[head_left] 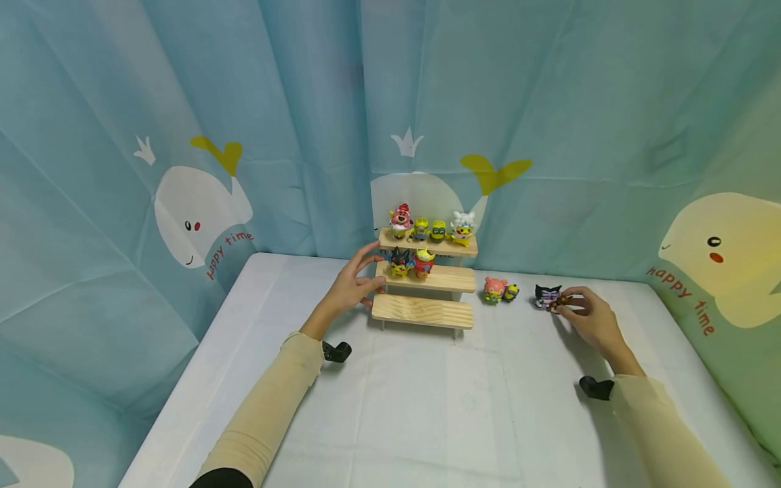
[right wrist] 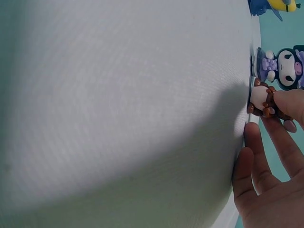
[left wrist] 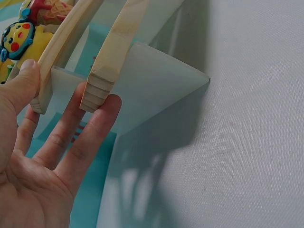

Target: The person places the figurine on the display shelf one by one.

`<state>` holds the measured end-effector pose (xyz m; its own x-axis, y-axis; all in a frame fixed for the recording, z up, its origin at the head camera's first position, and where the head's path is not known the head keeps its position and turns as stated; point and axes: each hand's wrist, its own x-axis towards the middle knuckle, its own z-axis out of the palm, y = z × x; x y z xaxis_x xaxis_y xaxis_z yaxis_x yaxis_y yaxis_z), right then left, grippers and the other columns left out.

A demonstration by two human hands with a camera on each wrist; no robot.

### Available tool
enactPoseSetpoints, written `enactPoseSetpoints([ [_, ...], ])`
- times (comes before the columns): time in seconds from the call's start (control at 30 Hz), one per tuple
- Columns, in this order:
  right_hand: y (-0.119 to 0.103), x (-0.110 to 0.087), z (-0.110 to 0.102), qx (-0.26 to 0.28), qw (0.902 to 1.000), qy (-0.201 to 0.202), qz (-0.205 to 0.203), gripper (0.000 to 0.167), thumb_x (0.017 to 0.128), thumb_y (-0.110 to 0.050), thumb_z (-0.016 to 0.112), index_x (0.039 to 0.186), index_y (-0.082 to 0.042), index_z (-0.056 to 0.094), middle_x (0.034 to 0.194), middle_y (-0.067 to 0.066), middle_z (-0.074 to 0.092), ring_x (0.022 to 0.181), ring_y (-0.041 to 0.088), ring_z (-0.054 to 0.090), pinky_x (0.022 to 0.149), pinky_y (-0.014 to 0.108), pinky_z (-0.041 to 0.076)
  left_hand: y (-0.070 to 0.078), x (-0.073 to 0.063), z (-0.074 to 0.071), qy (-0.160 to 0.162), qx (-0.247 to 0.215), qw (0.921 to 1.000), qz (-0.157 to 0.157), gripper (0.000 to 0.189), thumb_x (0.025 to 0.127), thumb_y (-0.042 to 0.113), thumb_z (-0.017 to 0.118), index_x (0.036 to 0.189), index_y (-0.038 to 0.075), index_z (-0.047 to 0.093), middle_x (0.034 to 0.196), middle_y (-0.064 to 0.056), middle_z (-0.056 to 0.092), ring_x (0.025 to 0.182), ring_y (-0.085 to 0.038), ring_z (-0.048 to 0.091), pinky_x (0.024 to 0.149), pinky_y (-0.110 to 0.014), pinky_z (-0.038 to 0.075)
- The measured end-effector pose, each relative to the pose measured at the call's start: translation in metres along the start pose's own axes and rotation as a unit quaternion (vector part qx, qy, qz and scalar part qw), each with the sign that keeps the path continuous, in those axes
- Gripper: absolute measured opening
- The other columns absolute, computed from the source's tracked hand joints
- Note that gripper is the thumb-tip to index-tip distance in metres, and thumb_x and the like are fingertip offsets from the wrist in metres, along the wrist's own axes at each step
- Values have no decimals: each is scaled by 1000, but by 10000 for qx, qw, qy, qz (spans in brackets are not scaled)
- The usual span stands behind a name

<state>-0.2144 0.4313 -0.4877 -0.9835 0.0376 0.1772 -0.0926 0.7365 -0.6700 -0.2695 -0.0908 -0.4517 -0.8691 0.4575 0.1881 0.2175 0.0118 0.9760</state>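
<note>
At the left end of a three-tier wooden display shelf (head_left: 422,311), my left hand (head_left: 350,288) holds the middle board, its thumb on top and its fingertips against the board ends. On that board stand a yellow figurine with a dark hood (head_left: 400,263) and a red-and-yellow figurine (head_left: 423,264). Away to the right, my right hand (head_left: 593,324) pinches a small brown figurine with a white belly (right wrist: 260,96) between thumb and fingers, low over the table. Right beside it stands a black-hooded figurine with a white face (right wrist: 287,68).
Several figurines, among them a pink bear (head_left: 400,221) and a white-capped yellow one (head_left: 462,229), line the top tier. A pink-hooded figurine (head_left: 495,291) and a small yellow-and-blue figurine (head_left: 511,292) stand right of the shelf. A whale-print curtain (head_left: 317,122) hangs behind the white table (head_left: 427,407).
</note>
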Motion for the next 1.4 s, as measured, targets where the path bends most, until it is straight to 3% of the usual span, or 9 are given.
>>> enactPoseSetpoints([
  [0.17, -1, 0, 0, -52, 10000, 0, 29, 32, 101, -14, 68, 127, 0, 59, 123, 32, 67, 84, -6, 59, 70, 7, 43, 1, 0, 1, 9, 16, 10000, -17, 74, 103, 7, 64, 164, 27, 26, 159, -17, 38, 92, -47, 70, 64, -78, 47],
  [0.37, -2, -1, 1, -116, 9999, 35, 77, 32, 101, -14, 68, 128, 1, 59, 123, 32, 67, 97, 37, 71, 69, 8, 43, 0, -1, 1, 22, 44, 10000, -10, 74, 103, 7, 63, 164, 26, 26, 158, -17, 39, 92, -45, 71, 64, -77, 48],
  [0.63, -6, -2, -1, -134, 9997, 20, 226, 33, 100, -18, 69, 127, 0, 61, 124, 30, 67, 102, 42, 70, 71, 14, 45, -9, 3, 0, 15, -49, 10000, -36, 75, 103, 8, 63, 164, 29, 25, 158, -13, 39, 97, -49, 69, 65, -79, 47],
  [0.8, -8, -4, -5, -238, 9995, -3, 225, 34, 101, -21, 69, 128, -2, 61, 125, 29, 67, 104, 47, 68, 79, 34, 53, -24, 7, -2, 54, 93, 9999, 24, 76, 103, 11, 64, 163, 35, 24, 159, -12, 39, 96, -47, 70, 62, -75, 50],
  [0.9, -8, -6, -9, -380, 9991, 1, 200, 34, 101, -23, 70, 128, -3, 62, 124, 28, 68, 101, 40, 70, 81, 40, 53, -27, 8, -2, 89, 168, 9998, 38, 75, 103, 15, 65, 162, 40, 26, 158, -8, 41, 94, -40, 72, 61, -72, 52],
  [1.0, -8, -8, -14, -416, 9989, -41, 203, 35, 100, -25, 70, 128, -4, 63, 124, 27, 68, 94, 21, 70, 80, 39, 51, -28, 8, -2, 115, 190, 9997, 30, 74, 102, 18, 66, 159, 46, 28, 157, -5, 43, 92, -33, 74, 60, -69, 54],
  [1.17, -11, -13, -23, -457, 9990, -3, 15, 36, 100, -29, 71, 128, -7, 65, 122, 24, 70, 85, -11, 55, 74, 25, 50, -27, 7, -3, 131, 201, 9997, 35, 73, 102, 20, 67, 157, 49, 29, 156, -3, 44, 93, -32, 74, 59, -69, 54],
  [1.3, -17, -19, -28, -402, 9988, 126, -258, 34, 99, -26, 73, 127, -8, 66, 119, 24, 70, 84, -17, 53, 68, 14, 49, -26, 8, -3, 96, 172, 9998, 58, 74, 103, 16, 65, 161, 42, 27, 158, -6, 42, 96, -41, 72, 60, -71, 52],
  [1.4, -23, -25, -31, -344, 9985, 155, -407, 33, 99, -24, 73, 127, -8, 66, 117, 20, 71, 86, -16, 55, 68, 13, 50, -21, 6, -2, 30, 89, 9999, 62, 75, 104, 12, 64, 164, 34, 24, 160, -14, 38, 98, -47, 70, 61, -75, 50],
])
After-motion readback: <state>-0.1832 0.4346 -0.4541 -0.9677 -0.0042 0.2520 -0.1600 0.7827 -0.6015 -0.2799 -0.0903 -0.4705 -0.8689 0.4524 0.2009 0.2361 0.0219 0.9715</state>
